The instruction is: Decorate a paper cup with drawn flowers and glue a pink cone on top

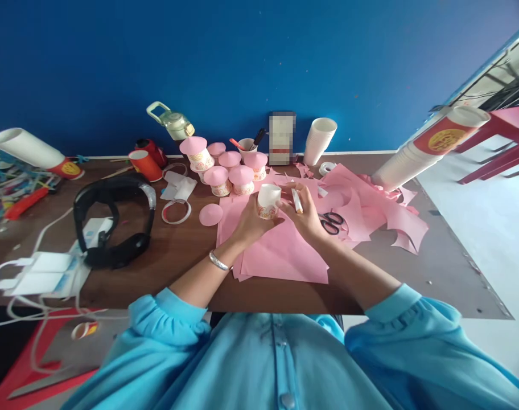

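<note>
Cup (268, 201): upright, mouth up, over pink paper (280, 253) at table centre. My left hand (253, 223) grips cup's lower wall. My right hand (304, 213), touching cup's right side, holds glue stick (296, 200) pointing away. Scissors (331, 222) just right of that hand.

No words can be read here: the cup (268, 201) in the left hand (251, 223) carries only a red pattern (the round gold emblems on the red cups (449, 136) far right are too blurred).
</note>
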Motion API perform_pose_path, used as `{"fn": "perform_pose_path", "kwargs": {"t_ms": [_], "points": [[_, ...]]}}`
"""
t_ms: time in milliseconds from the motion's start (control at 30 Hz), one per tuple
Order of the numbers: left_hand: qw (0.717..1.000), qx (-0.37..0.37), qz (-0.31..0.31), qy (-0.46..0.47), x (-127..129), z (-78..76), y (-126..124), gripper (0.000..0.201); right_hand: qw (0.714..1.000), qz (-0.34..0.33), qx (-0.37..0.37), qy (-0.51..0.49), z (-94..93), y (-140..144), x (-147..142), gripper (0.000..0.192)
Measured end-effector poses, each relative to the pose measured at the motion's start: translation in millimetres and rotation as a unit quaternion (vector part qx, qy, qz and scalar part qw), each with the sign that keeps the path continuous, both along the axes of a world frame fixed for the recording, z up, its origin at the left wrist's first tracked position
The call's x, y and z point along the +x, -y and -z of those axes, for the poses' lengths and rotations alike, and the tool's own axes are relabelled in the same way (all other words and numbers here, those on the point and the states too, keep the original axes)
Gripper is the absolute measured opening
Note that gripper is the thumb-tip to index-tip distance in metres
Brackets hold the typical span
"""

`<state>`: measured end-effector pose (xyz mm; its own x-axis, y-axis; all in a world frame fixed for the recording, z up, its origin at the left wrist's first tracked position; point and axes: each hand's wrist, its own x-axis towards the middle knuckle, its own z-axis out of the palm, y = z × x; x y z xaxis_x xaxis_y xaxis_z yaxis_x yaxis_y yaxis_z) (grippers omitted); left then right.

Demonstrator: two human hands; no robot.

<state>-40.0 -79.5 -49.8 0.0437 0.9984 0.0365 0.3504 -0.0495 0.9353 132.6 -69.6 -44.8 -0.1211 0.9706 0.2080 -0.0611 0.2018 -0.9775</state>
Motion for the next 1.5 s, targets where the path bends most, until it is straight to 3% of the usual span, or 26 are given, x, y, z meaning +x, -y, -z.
{"fn": "perform_pose_path", "kwargs": {"t_ms": [167, 333, 433, 700, 867, 1000, 1200, 1333, 1500], "points": [[0.997, 0.065, -0.003, -0.031, 0, 15.6, 3, 0.087, 0.997, -0.006, -0.043, -0.061, 16.8, -5, -6, 0.068], [0.984, 0.15, 0.094, -0.015, -11, 24.8, 4, 0.084, 0.995, -0.039, -0.052, -0.074, 14.5, 1, 1, 0.067], [0.98, 0.153, 0.126, -0.005, -16, 23.9, 4, 0.071, 0.995, -0.037, -0.068, -0.066, 11.2, 3, 4, 0.064], [0.983, 0.172, 0.057, -0.037, -16, 23.9, 1, 0.079, 0.996, -0.058, -0.051, -0.032, 13.4, 1, 5, 0.065], [0.983, 0.169, 0.054, -0.038, -14, 20.4, 5, 0.085, 0.998, -0.053, -0.042, -0.02, 16.4, 0, 2, 0.065], [0.986, 0.129, 0.099, 0.038, -12, 13.3, 9, 0.076, 0.997, -0.061, -0.036, -0.037, 18.1, -2, 4, 0.062], [0.972, 0.075, 0.171, 0.146, -16, 13.4, 9, 0.087, 0.996, -0.07, -0.031, -0.038, 14.3, -5, 10, 0.062], [0.964, 0.02, 0.196, 0.177, -16, 9.6, 7, 0.073, 0.996, -0.08, -0.033, -0.035, 10.5, -5, 12, 0.06], [0.979, 0.033, 0.151, 0.13, -9, 6.7, 7, 0.075, 0.998, -0.066, -0.014, -0.007, 14.1, -3, 12, 0.062]]}}
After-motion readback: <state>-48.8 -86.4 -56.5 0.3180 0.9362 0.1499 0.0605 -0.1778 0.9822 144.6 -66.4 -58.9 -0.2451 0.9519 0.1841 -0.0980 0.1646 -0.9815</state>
